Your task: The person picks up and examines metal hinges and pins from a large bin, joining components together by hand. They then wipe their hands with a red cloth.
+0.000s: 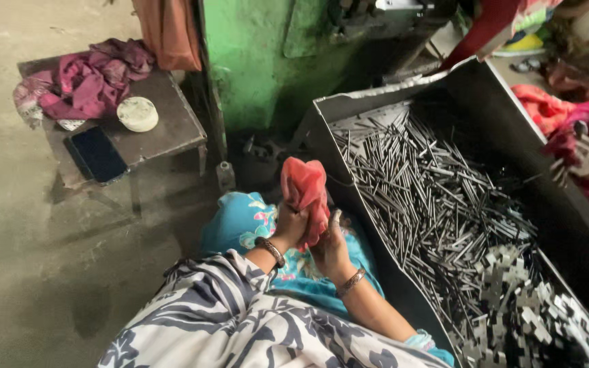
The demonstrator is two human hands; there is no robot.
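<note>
Patterned grey-and-white cloth covers the lap nearest the camera. Above it, the left hand [289,228] and right hand [330,249] both close their grip on a crumpled red rag [306,192]. At 3 o'clock, a grey metal tray [376,232] holds thin steel rods [431,191].

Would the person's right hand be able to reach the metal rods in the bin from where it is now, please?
Probably yes. The right hand sits beside the bin, whose top is open, and the metal rods lie loose inside with nothing covering them. But both it and the left hand hold the red cloth.
</note>
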